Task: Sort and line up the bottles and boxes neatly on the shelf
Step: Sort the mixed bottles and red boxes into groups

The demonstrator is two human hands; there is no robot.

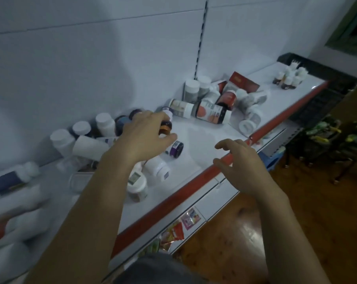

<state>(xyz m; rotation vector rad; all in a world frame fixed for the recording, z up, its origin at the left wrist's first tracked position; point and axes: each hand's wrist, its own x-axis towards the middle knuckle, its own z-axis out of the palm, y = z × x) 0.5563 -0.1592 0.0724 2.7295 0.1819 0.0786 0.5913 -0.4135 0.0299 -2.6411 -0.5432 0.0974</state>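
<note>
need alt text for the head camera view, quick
A person's left hand grips a small amber bottle among toppled bottles on a white shelf with a red front edge; the right hand is open near that edge.

The left hand point(144, 136) grips an amber bottle point(165, 129); white-capped bottles point(104, 123) huddle left of it, toppled bottles point(210, 114) lie right of it, by a red box point(244, 84).

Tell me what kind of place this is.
Probably a small shop or pharmacy: a display shelf with a red rail, heaps of pill bottles, and packets below it.
</note>
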